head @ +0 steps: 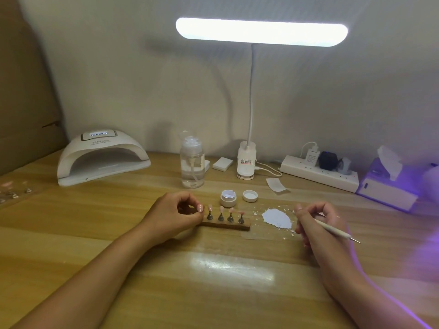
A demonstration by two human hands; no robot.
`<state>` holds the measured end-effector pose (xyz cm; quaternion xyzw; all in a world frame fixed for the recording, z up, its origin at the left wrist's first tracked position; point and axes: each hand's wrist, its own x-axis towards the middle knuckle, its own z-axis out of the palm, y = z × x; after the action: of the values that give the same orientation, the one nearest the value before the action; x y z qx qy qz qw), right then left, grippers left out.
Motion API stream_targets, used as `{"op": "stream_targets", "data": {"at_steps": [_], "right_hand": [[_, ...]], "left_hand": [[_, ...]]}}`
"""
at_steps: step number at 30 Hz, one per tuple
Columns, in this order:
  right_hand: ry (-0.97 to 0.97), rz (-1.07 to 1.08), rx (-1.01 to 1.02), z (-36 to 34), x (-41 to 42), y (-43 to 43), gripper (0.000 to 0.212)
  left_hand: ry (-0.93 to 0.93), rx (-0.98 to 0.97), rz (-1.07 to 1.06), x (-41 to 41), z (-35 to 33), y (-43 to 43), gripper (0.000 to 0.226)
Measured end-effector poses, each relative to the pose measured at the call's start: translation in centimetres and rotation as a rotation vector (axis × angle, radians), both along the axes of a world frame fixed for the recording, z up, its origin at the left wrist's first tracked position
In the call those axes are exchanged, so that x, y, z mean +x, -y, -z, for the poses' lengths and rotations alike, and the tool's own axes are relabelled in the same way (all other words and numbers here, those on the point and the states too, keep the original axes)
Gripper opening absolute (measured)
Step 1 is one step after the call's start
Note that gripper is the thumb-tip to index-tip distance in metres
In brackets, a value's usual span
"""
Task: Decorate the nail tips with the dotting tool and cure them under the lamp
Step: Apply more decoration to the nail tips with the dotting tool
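A wooden holder (234,225) lies on the table in front of me, with several pink nail tips (221,208) on small metal stands. My left hand (174,214) grips the holder's left end, thumb and fingers curled around it. My right hand (318,220) holds the white dotting tool (337,230) like a pen, its metal point sticking out to the right. A patch of white gel (276,218) is spread on a clear sheet between the holder and my right hand. The white curing lamp (102,155) stands at the back left, its opening facing me.
An open white jar (228,198) and its lid (250,195) sit behind the holder. A clear pump bottle (192,162), a desk lamp base (246,160), a power strip (318,173) and a tissue box (387,184) line the back. More nail tips (14,189) lie far left.
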<state>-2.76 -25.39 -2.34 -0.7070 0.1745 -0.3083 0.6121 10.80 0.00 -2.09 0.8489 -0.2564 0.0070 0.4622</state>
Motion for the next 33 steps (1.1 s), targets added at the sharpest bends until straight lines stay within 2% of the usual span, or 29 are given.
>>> {"op": "stream_targets", "data": {"at_steps": [3,6,9,16,21,24,27,28,30,33], "right_hand": [[-0.004,-0.002,-0.015,-0.1,-0.1,-0.1,0.023],[-0.002,0.005,-0.029,-0.1,-0.2,-0.2,0.022],[0.001,0.011,-0.032,0.0,-0.2,-0.2,0.021],[-0.022,0.004,-0.074,-0.2,-0.4,-0.4,0.022],[-0.028,0.011,-0.093,-0.2,-0.5,-0.3,0.016],[-0.034,0.0,-0.074,-0.2,-0.3,-0.3,0.007],[-0.073,-0.014,-0.003,-0.4,0.0,-0.2,0.005],[-0.103,-0.031,0.035,-0.6,0.1,-0.1,0.007],[-0.157,-0.058,0.08,-1.1,0.1,0.2,0.006],[-0.126,-0.022,-0.003,-1.5,-0.3,0.3,0.014]], "left_hand": [[0.054,0.041,0.002,-0.5,-0.1,0.3,0.013],[0.222,0.157,-0.031,-0.9,-0.2,0.7,0.027],[0.337,0.22,-0.084,-1.2,-0.3,1.0,0.022],[0.4,0.254,-0.124,-1.5,-0.2,1.6,0.019],[0.531,0.278,-0.114,-1.8,-0.1,1.7,0.02],[0.688,0.23,-0.142,-2.5,-0.6,2.1,0.01],[0.803,0.045,-0.167,-3.6,-1.7,3.5,0.007],[0.779,-0.019,-0.125,-4.2,-2.0,4.2,0.005],[0.618,-0.084,0.018,-5.5,-2.0,5.7,0.006],[0.36,-0.005,0.248,-7.1,-0.7,7.5,0.012]]}}
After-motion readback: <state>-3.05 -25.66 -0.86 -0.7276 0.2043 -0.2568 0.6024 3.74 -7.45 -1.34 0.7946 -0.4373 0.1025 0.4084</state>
